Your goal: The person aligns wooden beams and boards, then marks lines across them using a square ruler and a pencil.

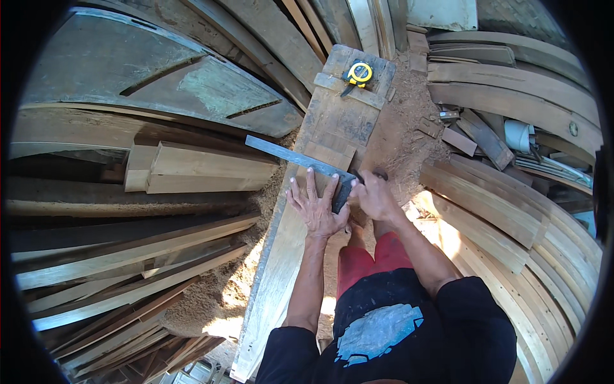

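A long pale plank (281, 256) runs away from me over a sawdust floor. My left hand (316, 208) lies flat on it, fingers spread, pressing down the dark stock of a metal try square (291, 155) whose grey blade crosses the plank toward the left. My right hand (373, 195) is closed at the plank's right edge by the square's corner, around something small and dark, likely a pencil; I cannot tell for sure. A yellow tape measure (359, 72) rests on the plank's far end.
Short cut boards (198, 169) are stacked to the left, with long planks (128, 269) piled below them. Curved stacked boards (511, 217) fill the right side. Sawdust (403, 134) and offcuts lie right of the plank.
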Available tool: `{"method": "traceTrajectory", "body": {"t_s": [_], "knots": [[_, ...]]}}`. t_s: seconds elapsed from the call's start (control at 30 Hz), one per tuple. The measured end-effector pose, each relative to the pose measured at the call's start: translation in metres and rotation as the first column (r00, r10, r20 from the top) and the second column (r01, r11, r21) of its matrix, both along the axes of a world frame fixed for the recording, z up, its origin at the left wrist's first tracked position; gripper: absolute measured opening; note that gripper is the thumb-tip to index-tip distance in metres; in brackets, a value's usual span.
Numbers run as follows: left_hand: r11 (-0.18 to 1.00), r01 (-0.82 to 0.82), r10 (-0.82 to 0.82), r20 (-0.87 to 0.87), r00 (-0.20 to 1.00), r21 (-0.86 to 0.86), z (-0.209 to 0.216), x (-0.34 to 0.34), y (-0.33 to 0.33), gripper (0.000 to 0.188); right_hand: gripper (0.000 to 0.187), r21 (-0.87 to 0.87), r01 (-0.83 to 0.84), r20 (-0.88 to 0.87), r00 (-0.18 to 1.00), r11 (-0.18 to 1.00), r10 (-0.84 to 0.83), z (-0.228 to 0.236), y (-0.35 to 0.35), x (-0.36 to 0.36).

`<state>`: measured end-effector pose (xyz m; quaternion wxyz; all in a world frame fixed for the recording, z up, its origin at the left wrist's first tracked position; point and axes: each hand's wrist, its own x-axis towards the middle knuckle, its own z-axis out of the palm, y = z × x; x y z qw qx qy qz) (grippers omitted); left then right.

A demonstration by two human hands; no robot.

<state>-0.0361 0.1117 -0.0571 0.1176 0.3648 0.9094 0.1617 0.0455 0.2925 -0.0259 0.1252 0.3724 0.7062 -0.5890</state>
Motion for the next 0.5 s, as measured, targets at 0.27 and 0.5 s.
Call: {"method": "traceTrajectory", "body": {"t_s": [0.27,0.5], "knots": [[0.998,-0.031,0.034,-0.043,0.999,0.057,-0.001,0.001,-0.016,0.1,0.026,0.014,0.288,-0.264,0.925,0.958,-0.274,-0.06,-0.033,0.02],[0.98,-0.128,0.121,-0.055,0.991,-0.155,0.004,0.027,-0.111,0.107,0.025,-0.28,0.558,-0.328,0.71,0.782,-0.623,-0.038,0.005,0.082]]}}
